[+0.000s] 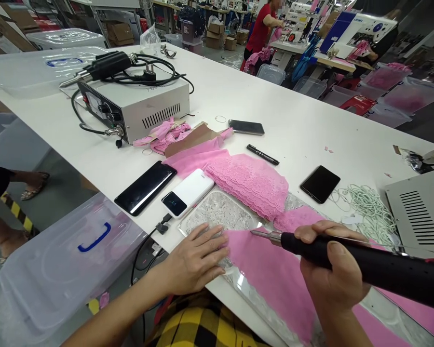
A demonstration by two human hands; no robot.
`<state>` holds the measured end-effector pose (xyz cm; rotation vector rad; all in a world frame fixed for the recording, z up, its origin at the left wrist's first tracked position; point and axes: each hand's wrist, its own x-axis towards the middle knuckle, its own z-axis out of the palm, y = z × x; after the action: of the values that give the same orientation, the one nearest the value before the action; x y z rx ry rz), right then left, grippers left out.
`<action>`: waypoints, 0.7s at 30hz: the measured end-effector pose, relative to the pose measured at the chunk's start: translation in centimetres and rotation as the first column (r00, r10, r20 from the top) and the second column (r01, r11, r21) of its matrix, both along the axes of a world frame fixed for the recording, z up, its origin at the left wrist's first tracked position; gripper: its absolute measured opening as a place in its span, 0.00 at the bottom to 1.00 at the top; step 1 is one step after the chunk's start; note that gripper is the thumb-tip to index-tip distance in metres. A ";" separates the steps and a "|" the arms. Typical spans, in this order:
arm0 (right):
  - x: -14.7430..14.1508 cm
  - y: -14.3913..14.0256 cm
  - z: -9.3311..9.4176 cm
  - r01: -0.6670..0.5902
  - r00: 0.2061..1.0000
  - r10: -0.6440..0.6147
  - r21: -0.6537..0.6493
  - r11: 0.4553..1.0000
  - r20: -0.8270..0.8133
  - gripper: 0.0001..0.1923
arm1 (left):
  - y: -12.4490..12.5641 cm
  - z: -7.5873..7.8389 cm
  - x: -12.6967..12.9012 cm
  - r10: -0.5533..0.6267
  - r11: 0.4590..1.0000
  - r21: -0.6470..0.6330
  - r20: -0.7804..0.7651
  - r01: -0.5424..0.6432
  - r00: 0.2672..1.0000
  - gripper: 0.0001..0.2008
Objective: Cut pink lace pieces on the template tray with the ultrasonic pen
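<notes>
My right hand [334,260] is wrapped round the black handle of an ultrasonic cutter [311,248]. The cutter's metal tip points left, at the upper edge of a pink fabric piece [267,274]. With fingers stretched out, my left hand [198,258] lies flat on the grey patterned board [220,212], its fingertips at the fabric's left edge. Just beyond the board's middle rests a stack of pink lace pieces [251,183]. A smaller pink lace piece [296,218] lies behind the cutter's tip. Whether the tip touches the fabric, I cannot tell.
Around the board are a white power bank [188,193], dark phones [145,188], a black marker [263,154] and tangled pale green cord [371,212]. A grey generator box [152,101] carries another handpiece [108,65]. A second grey box [421,212] stands right. A lidded plastic bin [68,260] is lower left.
</notes>
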<state>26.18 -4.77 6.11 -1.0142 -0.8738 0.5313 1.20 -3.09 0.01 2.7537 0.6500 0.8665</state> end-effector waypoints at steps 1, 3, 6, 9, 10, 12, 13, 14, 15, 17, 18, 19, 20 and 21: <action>-0.1 0.0 0.1 0.003 1.000 -0.003 -0.002 1.000 -0.005 0.05 | 0.0 0.0 0.0 0.002 1.000 0.002 0.001 -0.002 1.000 0.16; -0.2 0.0 0.2 -0.003 1.000 0.003 -0.006 1.000 -0.012 0.06 | -0.1 -0.1 -0.1 0.008 1.000 0.007 0.000 -0.008 1.000 0.15; -0.5 0.0 0.1 -0.034 0.999 0.034 0.002 0.999 -0.013 0.06 | -0.2 -0.2 -0.3 0.023 1.000 0.012 0.000 -0.023 1.000 0.15; -0.7 0.1 -0.1 -0.070 0.998 0.070 0.014 0.997 -0.001 0.05 | -0.2 -0.3 -0.3 0.030 1.000 0.009 -0.002 -0.030 1.000 0.16; -0.7 0.1 -0.2 -0.078 0.997 0.078 0.015 0.997 0.003 0.05 | -0.3 -0.4 -0.3 0.031 0.999 0.009 -0.001 -0.031 1.000 0.16; -0.8 0.1 -0.3 -0.086 0.996 0.086 0.018 0.996 0.009 0.05 | -0.3 -0.5 -0.3 0.034 0.999 0.011 0.002 -0.034 0.999 0.16; -0.8 0.1 -0.4 -0.087 0.996 0.087 0.021 0.996 0.014 0.05 | -0.3 -0.5 -0.3 0.036 0.999 0.013 0.006 -0.036 0.999 0.16; -0.8 0.1 -0.4 -0.088 0.996 0.087 0.024 0.996 0.021 0.05 | -0.3 -0.6 -0.3 0.038 0.999 0.015 0.011 -0.038 0.999 0.16; -0.9 0.1 -0.3 -0.087 0.996 0.087 0.025 0.996 0.026 0.05 | -0.3 -0.6 -0.3 0.040 0.999 0.017 0.014 -0.040 0.999 0.16; -0.9 0.2 -0.3 -0.087 0.996 0.087 0.018 0.996 0.035 0.05 | -0.3 -0.6 -0.3 0.042 0.999 0.019 0.018 -0.042 0.999 0.16; -1.0 0.3 -0.2 -0.088 0.995 0.088 0.013 0.996 0.041 0.05 | -0.3 -0.6 -0.3 0.042 0.999 0.020 0.018 -0.043 0.999 0.16; -1.0 0.3 -0.2 -0.087 0.995 0.087 0.011 0.996 0.047 0.04 | -0.3 -0.6 -0.3 0.042 0.999 0.019 0.017 -0.043 0.999 0.16; -1.1 0.3 -0.1 -0.084 0.995 0.083 0.007 0.996 0.050 0.04 | -0.3 -0.6 -0.3 0.042 0.999 0.017 0.013 -0.042 0.999 0.16; -1.1 0.3 -0.1 -0.077 0.996 0.077 0.006 0.997 0.050 0.04 | -0.3 -0.6 -0.3 0.041 0.999 0.015 0.007 -0.041 0.999 0.16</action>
<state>25.07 -4.43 6.00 -0.9930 -0.9615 0.5696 0.87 -3.43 -0.62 2.7585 0.7043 0.8931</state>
